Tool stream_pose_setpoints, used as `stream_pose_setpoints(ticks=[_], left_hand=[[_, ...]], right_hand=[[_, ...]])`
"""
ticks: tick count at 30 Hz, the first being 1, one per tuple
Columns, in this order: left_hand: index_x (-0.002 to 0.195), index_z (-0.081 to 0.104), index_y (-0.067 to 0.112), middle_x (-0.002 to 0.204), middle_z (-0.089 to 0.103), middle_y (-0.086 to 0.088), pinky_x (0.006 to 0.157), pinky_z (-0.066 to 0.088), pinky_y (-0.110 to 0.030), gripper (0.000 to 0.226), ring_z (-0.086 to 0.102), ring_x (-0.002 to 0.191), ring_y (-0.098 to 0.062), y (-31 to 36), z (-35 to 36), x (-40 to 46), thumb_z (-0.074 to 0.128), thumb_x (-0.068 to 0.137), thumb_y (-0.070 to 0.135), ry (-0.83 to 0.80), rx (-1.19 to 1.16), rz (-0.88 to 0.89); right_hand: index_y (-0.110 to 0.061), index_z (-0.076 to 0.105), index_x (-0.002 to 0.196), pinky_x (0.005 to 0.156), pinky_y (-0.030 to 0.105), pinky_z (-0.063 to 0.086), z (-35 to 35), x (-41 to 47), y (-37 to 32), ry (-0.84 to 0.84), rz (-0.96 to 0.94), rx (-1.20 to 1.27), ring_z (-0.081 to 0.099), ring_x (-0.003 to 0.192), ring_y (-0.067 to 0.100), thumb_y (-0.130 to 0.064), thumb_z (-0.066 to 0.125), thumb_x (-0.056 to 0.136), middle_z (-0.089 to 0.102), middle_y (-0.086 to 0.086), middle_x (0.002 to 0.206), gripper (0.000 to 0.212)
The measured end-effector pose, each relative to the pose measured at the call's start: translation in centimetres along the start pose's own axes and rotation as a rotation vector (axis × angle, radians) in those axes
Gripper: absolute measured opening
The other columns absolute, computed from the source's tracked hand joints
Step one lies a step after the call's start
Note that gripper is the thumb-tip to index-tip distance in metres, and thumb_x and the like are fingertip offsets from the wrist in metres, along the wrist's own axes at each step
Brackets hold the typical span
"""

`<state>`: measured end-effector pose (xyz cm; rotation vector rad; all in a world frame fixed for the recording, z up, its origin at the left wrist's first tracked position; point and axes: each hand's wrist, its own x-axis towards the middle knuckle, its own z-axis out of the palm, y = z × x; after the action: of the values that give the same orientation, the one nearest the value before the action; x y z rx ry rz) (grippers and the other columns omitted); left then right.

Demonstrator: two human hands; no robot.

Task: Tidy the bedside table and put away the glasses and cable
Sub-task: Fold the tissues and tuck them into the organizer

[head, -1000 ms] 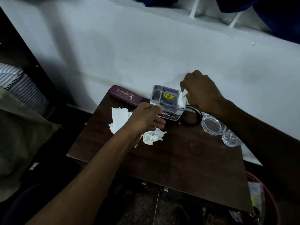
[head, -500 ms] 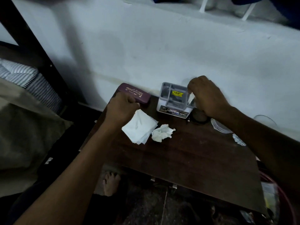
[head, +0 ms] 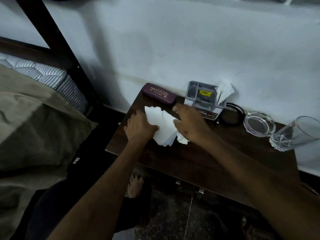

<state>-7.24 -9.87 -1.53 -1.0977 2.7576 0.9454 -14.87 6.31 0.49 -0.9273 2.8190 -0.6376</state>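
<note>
On the dark wooden bedside table (head: 199,161) lies a stack of flat white tissues (head: 161,125). My left hand (head: 138,127) grips its left side. My right hand (head: 188,123) rests on its right edge, fingers spread, partly covering a crumpled tissue (head: 182,140). A maroon glasses case (head: 158,93) lies shut at the back left by the wall. A grey organiser box (head: 200,97) stands beside it with a white tissue (head: 224,91) sticking out of its right slot. A coiled black cable (head: 232,115) lies right of the box.
A glass ashtray (head: 258,124) and a tipped clear tumbler (head: 294,134) sit at the table's right end. The white wall runs behind. A bed with olive blanket (head: 34,129) and dark frame post (head: 57,42) is to the left. My bare foot (head: 136,186) shows below the table edge.
My right hand left the tissue in the organiser and came down onto the flat tissues. My left hand shifted from the glasses case onto the stack's left side. The camera view swung right.
</note>
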Motion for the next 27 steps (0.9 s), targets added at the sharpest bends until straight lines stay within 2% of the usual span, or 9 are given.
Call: stream_pose_setpoints(ticks=[8,11,13,15,17,20,23,25,27], left_hand=[[0.086,0.068,0.014,0.092,0.073,-0.008,0.089,0.059,-0.053,0.021,0.071,0.094,-0.035,-0.1,1.2,0.2,0.077,0.075,0.030,0.039,-0.190,0.027],[0.073,0.066,0.021,0.086,0.075,-0.008,0.085,0.061,-0.047,0.015,0.073,0.091,-0.034,-0.5,0.6,0.8,0.077,0.084,0.024,0.069,-0.320,0.001],[0.073,0.072,0.021,0.086,0.076,-0.007,0.082,0.061,-0.041,0.015,0.073,0.089,-0.032,-0.7,-0.1,1.2,0.076,0.087,0.019,0.101,-0.415,-0.055],[0.085,0.080,0.018,0.090,0.076,-0.008,0.081,0.059,-0.036,0.007,0.072,0.090,-0.030,-1.1,-0.7,1.7,0.074,0.089,0.016,0.145,-0.499,-0.112],[0.096,0.080,0.012,0.096,0.074,-0.009,0.078,0.054,-0.033,0.010,0.070,0.090,-0.030,-1.4,-1.2,1.9,0.072,0.092,0.014,0.189,-0.550,-0.169],[0.083,0.070,0.012,0.094,0.069,-0.010,0.073,0.047,-0.031,0.010,0.065,0.085,-0.030,-1.5,-1.9,1.8,0.066,0.092,0.012,0.239,-0.571,-0.250],[0.087,0.070,0.009,0.096,0.068,-0.010,0.073,0.051,-0.033,0.008,0.066,0.087,-0.032,-1.8,-2.1,1.8,0.063,0.088,0.012,0.246,-0.577,-0.299],[0.094,0.072,0.007,0.098,0.072,-0.011,0.075,0.058,-0.035,0.022,0.071,0.087,-0.034,-2.5,-1.6,2.1,0.061,0.079,0.020,0.206,-0.568,-0.327],[0.092,0.073,0.009,0.095,0.075,-0.015,0.075,0.065,-0.042,0.032,0.075,0.082,-0.036,-3.4,-0.8,3.1,0.058,0.069,0.026,0.175,-0.532,-0.328]], right_hand=[[-0.006,0.057,0.125,0.098,0.049,0.051,4.2,1.9,-0.3,-0.036,0.196,-0.110,0.056,0.124,0.039,-0.042,0.083,0.083,0.061,0.017,0.129,0.061],[-0.011,0.061,0.095,0.083,0.045,0.053,4.2,2.5,0.6,-0.053,0.260,0.002,0.063,0.103,0.037,-0.042,0.088,0.076,0.067,0.016,0.107,0.044],[-0.018,0.045,0.069,0.068,0.038,0.041,4.0,2.4,0.9,-0.088,0.273,0.057,0.058,0.085,0.032,-0.038,0.087,0.075,0.058,0.013,0.087,0.047],[-0.015,0.037,0.062,0.062,0.036,0.031,3.8,2.2,0.9,-0.075,0.239,0.086,0.050,0.075,0.030,-0.028,0.084,0.075,0.048,0.012,0.075,0.051],[-0.010,0.042,0.065,0.057,0.037,0.024,3.5,1.8,0.7,-0.044,0.210,0.137,0.046,0.070,0.028,-0.019,0.080,0.078,0.043,0.010,0.070,0.041],[-0.012,0.049,0.073,0.053,0.033,0.025,2.2,1.1,0.5,-0.031,0.209,0.251,0.046,0.069,0.022,-0.018,0.076,0.084,0.046,0.002,0.070,0.030],[-0.009,0.065,0.093,0.065,0.031,0.044,0.3,0.5,1.0,0.003,0.236,0.458,0.059,0.081,0.019,-0.013,0.076,0.089,0.063,0.001,0.087,0.013],[-0.007,0.069,0.114,0.081,0.037,0.054,-1.1,-0.1,1.4,0.013,0.302,0.615,0.068,0.096,0.022,-0.012,0.078,0.089,0.072,0.006,0.107,0.027],[-0.010,0.070,0.119,0.081,0.038,0.059,-2.6,-0.8,1.8,0.011,0.339,0.755,0.073,0.098,0.023,-0.011,0.077,0.091,0.076,0.007,0.110,0.030]])
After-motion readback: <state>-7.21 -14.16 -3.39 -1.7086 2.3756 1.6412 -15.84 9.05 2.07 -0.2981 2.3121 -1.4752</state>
